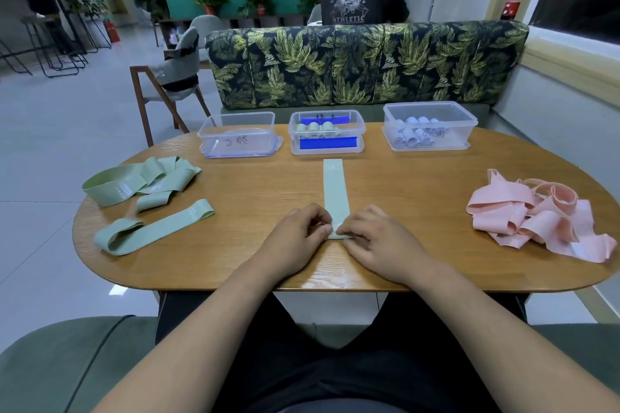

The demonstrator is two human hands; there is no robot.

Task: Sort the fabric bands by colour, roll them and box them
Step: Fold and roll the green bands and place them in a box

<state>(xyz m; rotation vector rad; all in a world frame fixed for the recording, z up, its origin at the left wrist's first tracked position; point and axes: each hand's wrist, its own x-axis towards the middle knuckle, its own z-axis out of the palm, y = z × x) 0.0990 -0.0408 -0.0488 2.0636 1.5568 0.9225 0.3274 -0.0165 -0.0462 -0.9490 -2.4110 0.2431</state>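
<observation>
My left hand [295, 235], right hand [379, 241]: both bare. My forearms [214, 305] bare up to frame edge. Across my lap black trousers [335, 362], soft creases. At my waist strip of grey cloth [335, 408].

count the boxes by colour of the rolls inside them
green rolls: 1, middle box
pale rolls: 1, right box
no rolls seen: 1, left box
total: 3 boxes
</observation>
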